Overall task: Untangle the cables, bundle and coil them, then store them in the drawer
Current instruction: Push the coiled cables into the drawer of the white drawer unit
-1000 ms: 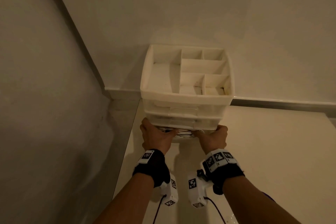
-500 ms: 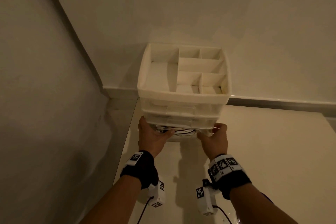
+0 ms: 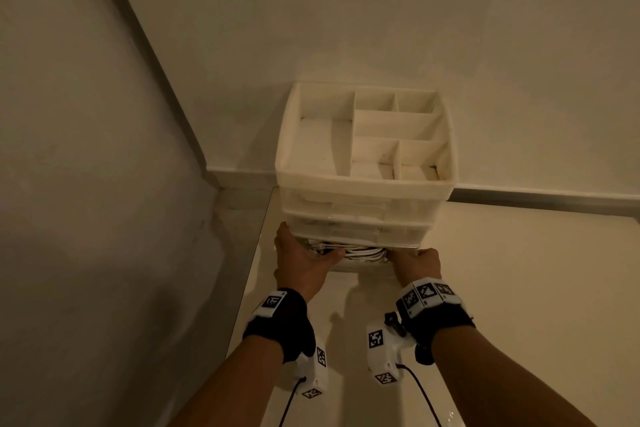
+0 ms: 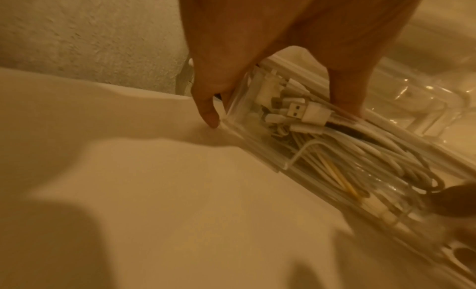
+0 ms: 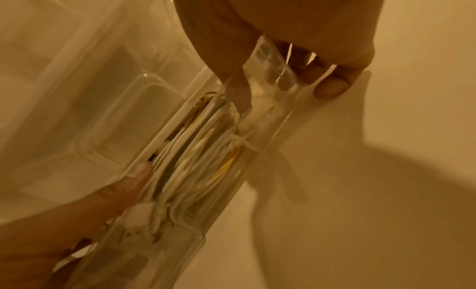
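Observation:
A white drawer unit (image 3: 363, 184) stands on the table in the corner. Its clear bottom drawer (image 3: 360, 265) is pulled out a little, and coiled white cables (image 3: 356, 251) lie inside. My left hand (image 3: 304, 260) grips the drawer's left front corner, thumb over the rim. My right hand (image 3: 415, 262) grips the right front corner. In the left wrist view the cables (image 4: 335, 142) and a USB plug (image 4: 301, 110) show through the clear drawer wall (image 4: 257, 151). In the right wrist view my right hand (image 5: 296, 18) pinches the drawer front (image 5: 278, 110), thumb inside beside the cables (image 5: 201, 161).
The unit's top is an open tray (image 3: 367, 180) with several empty compartments, and two shut drawers sit below it. A grey wall (image 3: 104, 184) runs close on the left, and a pale wall (image 3: 415, 28) stands behind. Bare cream table (image 3: 519, 288) lies to the right.
More of the cables shows at the bottom drawer's front than a second ago. Both hands stay on the drawer's front corners, and both wrists have dropped lower.

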